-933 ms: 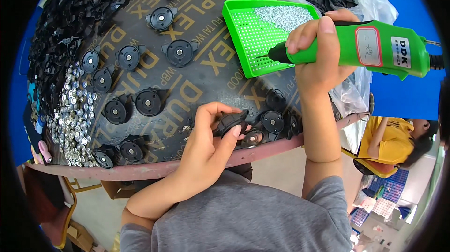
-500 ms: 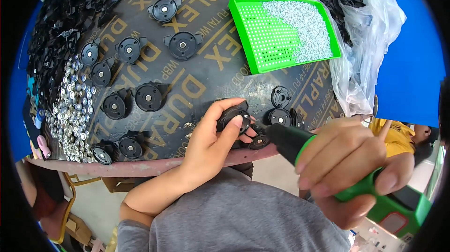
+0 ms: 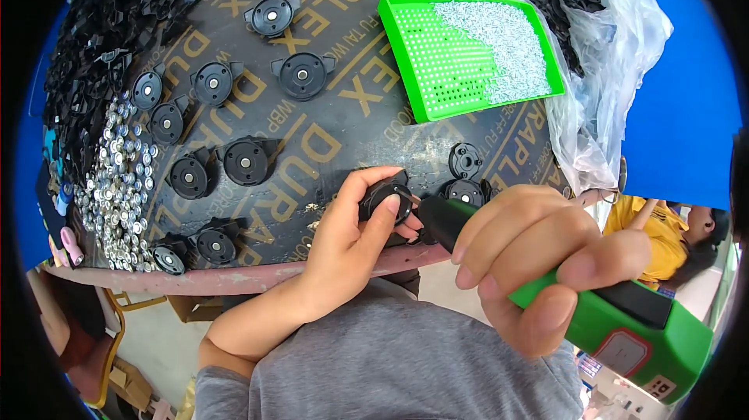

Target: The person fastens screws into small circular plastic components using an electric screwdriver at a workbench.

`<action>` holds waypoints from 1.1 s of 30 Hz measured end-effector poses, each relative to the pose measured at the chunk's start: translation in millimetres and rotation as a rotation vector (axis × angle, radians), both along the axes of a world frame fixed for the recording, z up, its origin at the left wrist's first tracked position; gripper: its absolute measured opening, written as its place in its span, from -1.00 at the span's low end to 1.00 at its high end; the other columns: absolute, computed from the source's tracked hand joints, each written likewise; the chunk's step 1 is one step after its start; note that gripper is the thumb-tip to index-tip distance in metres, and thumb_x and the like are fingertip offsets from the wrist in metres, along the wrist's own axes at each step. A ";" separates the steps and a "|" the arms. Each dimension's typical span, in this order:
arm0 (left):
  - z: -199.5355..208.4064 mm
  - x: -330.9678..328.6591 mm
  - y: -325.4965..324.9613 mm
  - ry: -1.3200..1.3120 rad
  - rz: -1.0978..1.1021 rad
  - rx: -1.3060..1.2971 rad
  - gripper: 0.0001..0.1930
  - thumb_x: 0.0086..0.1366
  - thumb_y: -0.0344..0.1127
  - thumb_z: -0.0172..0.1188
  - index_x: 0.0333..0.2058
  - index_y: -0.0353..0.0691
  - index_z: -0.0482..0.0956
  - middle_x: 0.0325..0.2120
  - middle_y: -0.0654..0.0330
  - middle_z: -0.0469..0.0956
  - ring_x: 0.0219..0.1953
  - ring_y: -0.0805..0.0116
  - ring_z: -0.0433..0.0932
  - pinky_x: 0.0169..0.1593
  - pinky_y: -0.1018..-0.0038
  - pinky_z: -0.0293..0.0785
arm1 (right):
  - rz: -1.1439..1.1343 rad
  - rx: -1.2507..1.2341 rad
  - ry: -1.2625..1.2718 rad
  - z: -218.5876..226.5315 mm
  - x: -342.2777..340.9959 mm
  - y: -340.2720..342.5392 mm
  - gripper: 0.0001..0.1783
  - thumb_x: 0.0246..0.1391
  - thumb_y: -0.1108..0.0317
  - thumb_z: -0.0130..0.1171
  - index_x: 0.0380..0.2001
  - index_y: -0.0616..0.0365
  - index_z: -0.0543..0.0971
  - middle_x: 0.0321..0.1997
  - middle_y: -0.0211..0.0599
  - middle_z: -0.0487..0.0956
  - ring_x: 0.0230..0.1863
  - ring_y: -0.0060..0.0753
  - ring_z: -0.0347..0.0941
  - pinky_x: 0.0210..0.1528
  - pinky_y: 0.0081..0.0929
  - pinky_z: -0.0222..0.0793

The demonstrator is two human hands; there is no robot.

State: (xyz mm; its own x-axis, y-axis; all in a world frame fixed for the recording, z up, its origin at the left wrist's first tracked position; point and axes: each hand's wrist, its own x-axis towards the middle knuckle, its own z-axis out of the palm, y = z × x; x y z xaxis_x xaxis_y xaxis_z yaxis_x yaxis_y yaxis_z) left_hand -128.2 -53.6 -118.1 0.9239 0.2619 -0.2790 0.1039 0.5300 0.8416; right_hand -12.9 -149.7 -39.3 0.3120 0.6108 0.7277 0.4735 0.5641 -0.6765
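Observation:
Near the front edge of the table, my left hand (image 3: 353, 236) pinches a round black plastic part (image 3: 384, 196), its thumb pressed on the face. My right hand (image 3: 546, 260) is wrapped round a green and black electric screwdriver (image 3: 632, 334), whose black nose points left. The driver's thin tip meets the right side of the face of the black part; the exact contact spot is too small to make out. Just beyond the driver's nose lie a black disc (image 3: 466, 161) and another black disc (image 3: 463, 190), the latter partly hidden by my right hand.
A green perforated tray (image 3: 402, 69) of small silvery screws stands at the back right, beside a plastic bag (image 3: 597, 84) of black discs. Assembled black parts (image 3: 303, 76) are spread at left. Small metal pieces (image 3: 121, 186) and black parts (image 3: 86, 61) are heaped far left. Another person (image 3: 663, 240) sits at right.
My right hand has brought the screwdriver left, so its tip now reaches the black part. My left hand holds the part nearly still.

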 end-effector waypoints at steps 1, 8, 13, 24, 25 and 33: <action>-0.4 -0.4 0.1 -0.001 0.001 0.002 -0.66 0.43 -0.41 -0.11 0.12 -0.38 0.20 -0.19 0.10 0.48 -0.23 0.48 0.51 -0.13 0.53 0.51 | -0.064 0.012 0.049 -1.3 -4.7 1.2 -0.73 0.20 0.32 0.03 -0.21 0.14 0.18 -0.63 -0.31 0.42 -0.71 -0.43 0.40 -0.70 -0.51 0.42; -5.0 0.9 -6.1 -0.036 0.037 0.005 -0.69 0.39 -0.45 -0.03 0.06 -0.36 0.20 -0.18 0.08 0.46 -0.30 0.47 0.53 -0.20 0.53 0.52 | 0.095 0.051 0.097 28.9 22.2 -1.0 -0.75 0.23 0.30 -0.05 -0.12 0.15 0.23 -0.62 -0.29 0.42 -0.70 -0.42 0.35 -0.68 -0.51 0.36; -6.8 -0.5 0.0 -0.035 0.034 -0.078 -0.69 0.35 -0.47 0.04 0.02 -0.34 0.24 -0.19 0.10 0.45 -0.38 0.47 0.53 -0.32 0.56 0.51 | -0.343 0.080 0.122 0.4 61.1 25.6 -0.79 0.21 0.37 -0.11 -0.12 0.17 0.27 -0.67 -0.25 0.35 -0.75 -0.39 0.22 -0.64 -0.43 0.28; 0.2 2.6 3.6 -0.038 -0.035 -0.067 -0.66 0.33 -0.50 0.04 0.06 -0.27 0.27 -0.13 0.14 0.53 -0.42 0.63 0.46 -0.37 0.66 0.43 | -0.355 0.106 0.236 -19.3 76.9 42.0 -0.83 0.12 0.58 -0.02 -0.22 0.38 0.28 -0.76 -0.32 0.42 -0.77 -0.56 0.33 -0.64 -0.60 0.28; 0.4 2.7 4.0 -0.033 -0.052 -0.064 -0.66 0.34 -0.50 0.04 0.07 -0.27 0.27 -0.09 0.13 0.52 -0.42 0.63 0.45 -0.37 0.67 0.42 | -0.345 0.125 0.226 -20.1 77.6 41.4 -0.82 0.12 0.58 -0.02 -0.22 0.38 0.27 -0.76 -0.32 0.42 -0.77 -0.56 0.33 -0.64 -0.61 0.28; -2.4 -0.6 6.4 -0.033 -0.063 -0.102 -0.66 0.35 -0.48 0.02 0.09 -0.28 0.28 -0.06 0.15 0.51 -0.41 0.61 0.46 -0.34 0.67 0.43 | -0.378 0.095 0.183 -11.5 64.9 35.5 -0.80 0.18 0.42 -0.09 -0.16 0.26 0.27 -0.71 -0.32 0.35 -0.74 -0.47 0.27 -0.64 -0.50 0.27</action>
